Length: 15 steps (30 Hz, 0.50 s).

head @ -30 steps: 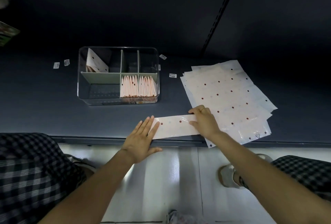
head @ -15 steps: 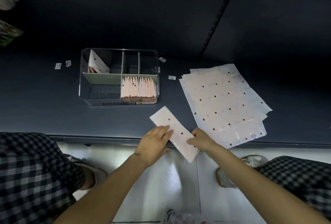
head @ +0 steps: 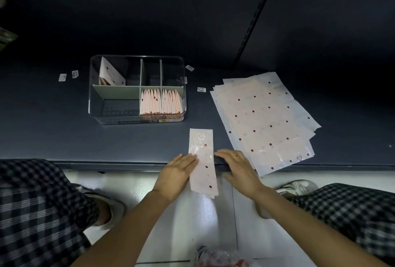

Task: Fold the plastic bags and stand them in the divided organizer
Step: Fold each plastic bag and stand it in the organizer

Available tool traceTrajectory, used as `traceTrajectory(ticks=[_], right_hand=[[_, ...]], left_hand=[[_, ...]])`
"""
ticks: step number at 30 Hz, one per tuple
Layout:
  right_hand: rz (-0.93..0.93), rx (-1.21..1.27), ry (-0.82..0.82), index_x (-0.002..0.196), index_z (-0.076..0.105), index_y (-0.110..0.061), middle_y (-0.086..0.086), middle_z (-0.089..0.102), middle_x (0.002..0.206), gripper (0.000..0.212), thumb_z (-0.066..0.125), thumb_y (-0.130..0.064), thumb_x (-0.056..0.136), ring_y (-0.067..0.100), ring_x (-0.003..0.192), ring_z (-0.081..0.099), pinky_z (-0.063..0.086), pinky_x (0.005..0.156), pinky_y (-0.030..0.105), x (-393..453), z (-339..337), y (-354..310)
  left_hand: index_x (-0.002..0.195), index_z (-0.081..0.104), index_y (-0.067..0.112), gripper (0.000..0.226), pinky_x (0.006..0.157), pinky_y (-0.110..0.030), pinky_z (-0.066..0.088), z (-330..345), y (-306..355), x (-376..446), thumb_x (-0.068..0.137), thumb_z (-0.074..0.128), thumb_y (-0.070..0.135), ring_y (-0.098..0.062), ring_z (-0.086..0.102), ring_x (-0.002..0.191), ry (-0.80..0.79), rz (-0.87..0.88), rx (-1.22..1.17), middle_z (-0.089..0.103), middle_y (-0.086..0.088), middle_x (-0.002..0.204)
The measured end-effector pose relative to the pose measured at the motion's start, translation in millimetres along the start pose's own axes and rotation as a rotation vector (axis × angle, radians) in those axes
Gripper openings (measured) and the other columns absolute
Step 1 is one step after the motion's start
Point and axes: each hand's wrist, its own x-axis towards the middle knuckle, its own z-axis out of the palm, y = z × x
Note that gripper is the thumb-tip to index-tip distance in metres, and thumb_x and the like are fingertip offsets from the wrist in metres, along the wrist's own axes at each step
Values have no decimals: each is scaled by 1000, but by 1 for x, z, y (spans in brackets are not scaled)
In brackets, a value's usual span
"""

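We see the folded bag strip (head: pixel 202 161), pale pink with dark dots, lying lengthwise on the dark shelf (head: pixel 53 130), its near end hanging out past the shelf's front edge. Our left hand (head: pixel 177 172) lies flat along the strip's left edge, fingers straight and close together, touching it. Our right hand (head: pixel 237 167), with a ring on one finger, lies flat just beside the right edge, fingers straight and slightly spread; whether its fingertips touch the strip we cannot tell.

Right of the strip lies the stack of unfolded dotted bags (head: pixel 265 117), fanned a little, its near corner over the shelf edge. Behind the strip, to the left, stands the clear divided organizer (head: pixel 136 89): folded bags (head: pixel 161 102) stand packed in its front right compartment, and one folded bag (head: pixel 110 73) leans in the back left compartment. Small labels (head: pixel 68 75) lie on the shelf left of the organizer.
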Motion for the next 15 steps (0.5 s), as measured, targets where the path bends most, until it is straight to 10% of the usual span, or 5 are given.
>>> traceTrajectory(ticks=[10,15], right_hand=[[49,402,228,95,74,-13,1,69,99,33,60,10,76,25,93,54,46,81,33,14,26,-23],[349,518,176,88,64,-13,-2,64,79,12,64,-25,88,17,78,59,44,68,26,31,21,-27]], left_hand=[[96,74,7,28,86,-42,53,-1,-2,0,71,73,-6,-26,68,96,60,-233,-332,71,-7,106],[83,74,14,12,83,-34,42,5,-9,11,85,69,24,-23,51,91,76,-520,-390,67,3,91]])
